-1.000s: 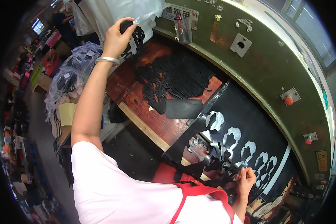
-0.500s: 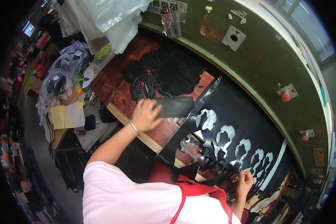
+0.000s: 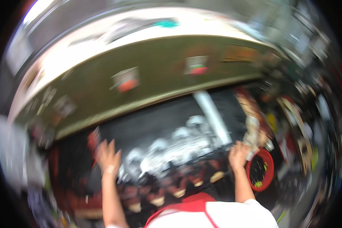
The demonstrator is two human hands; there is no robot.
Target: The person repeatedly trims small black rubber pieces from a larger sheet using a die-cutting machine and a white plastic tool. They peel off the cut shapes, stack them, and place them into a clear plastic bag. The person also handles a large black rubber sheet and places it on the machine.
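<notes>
The view is blurred across much of its width. The left hand [image 3: 108,157] is over the left part of the dark worktop [image 3: 148,123], its fingers spread apart and pointing away from the body, with nothing visible between them; whether they touch the surface below cannot be told. A pale band [image 3: 110,168] circles that wrist. Just to the right of this hand begins a slanting row of pale shapes [image 3: 178,146], which lies on the worktop between the 2 hands and runs up toward the right.

The right hand [image 3: 238,155] is beyond the row's right end, near the lower end of a long pale strip [image 3: 212,117]. Its fingers look partly curled, but whether they pinch anything cannot be told. Just beside it, to the lower right, is a round red container [image 3: 270,173] with dark contents and some yellow-green bits.

Behind the worktop runs a green machine beam [image 3: 159,72] carrying an orange-red knob [image 3: 127,85] and a pinkish-red button [image 3: 198,70]. A red apron [image 3: 188,207] covers the person's front.
</notes>
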